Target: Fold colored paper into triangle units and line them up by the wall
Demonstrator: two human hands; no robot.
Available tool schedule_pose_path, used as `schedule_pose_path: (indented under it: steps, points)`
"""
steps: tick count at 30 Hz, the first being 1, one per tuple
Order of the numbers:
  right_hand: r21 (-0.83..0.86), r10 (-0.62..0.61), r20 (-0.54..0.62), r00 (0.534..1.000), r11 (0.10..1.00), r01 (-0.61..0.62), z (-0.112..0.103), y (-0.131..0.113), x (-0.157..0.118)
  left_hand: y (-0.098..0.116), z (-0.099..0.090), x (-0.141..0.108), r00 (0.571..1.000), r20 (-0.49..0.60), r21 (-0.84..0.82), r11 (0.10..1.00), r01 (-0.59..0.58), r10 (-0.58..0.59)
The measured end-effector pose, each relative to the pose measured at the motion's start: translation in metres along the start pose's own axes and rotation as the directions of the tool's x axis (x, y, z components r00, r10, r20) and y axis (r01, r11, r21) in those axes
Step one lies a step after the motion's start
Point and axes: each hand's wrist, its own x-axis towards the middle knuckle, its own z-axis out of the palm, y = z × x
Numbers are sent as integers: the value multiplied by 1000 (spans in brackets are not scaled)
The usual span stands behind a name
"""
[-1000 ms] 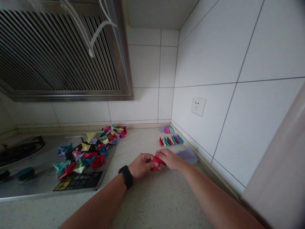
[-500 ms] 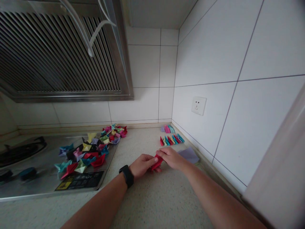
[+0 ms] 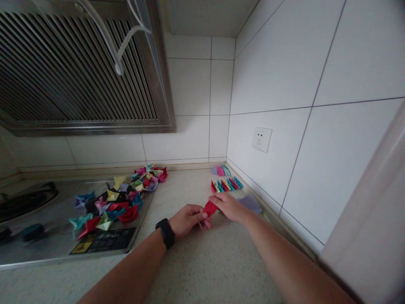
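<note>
A small red folded paper [image 3: 210,208] is held between both hands above the speckled countertop [image 3: 202,270]. My left hand [image 3: 190,219], with a black watch on its wrist, pinches the paper's lower left end. My right hand [image 3: 228,206] grips its right side from above. Beyond the hands stands a row of folded papers [image 3: 226,184] in red, yellow and blue. Behind that row lies a smaller group of purple, pink and teal folded papers [image 3: 221,170]. Purple paper sheets [image 3: 251,203] lie beside my right wrist, partly hidden by it.
Many coloured folded paper shapes [image 3: 113,207] are heaped on the steel stove [image 3: 41,253] at the left, spilling onto the counter. A range hood [image 3: 79,76] hangs above. A tiled wall with a socket [image 3: 262,139] borders the right side.
The red paper shows more between the hands, and the fingers have shifted slightly along it. The whole view has moved a little.
</note>
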Motion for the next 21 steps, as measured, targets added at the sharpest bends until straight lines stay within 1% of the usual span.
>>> schedule_pose_path:
  steps: [6, 13, 21]
  points:
    - [-20, -8, -13, 1000, 1000, 8, -1, -1, 0, -1, 0, 1, 1000, -9, -23, 1000, -3, 3]
    - [-61, -15, -62, 998, 998, 11, -4, 2, 0, -2, 1, 1, 998, -42, -25, 998, 49, -50]
    - [-117, -36, -88, 995, 993, 25, -8, 3, 0, -2, -1, 0, 995, 12, 29, 995, 95, -95]
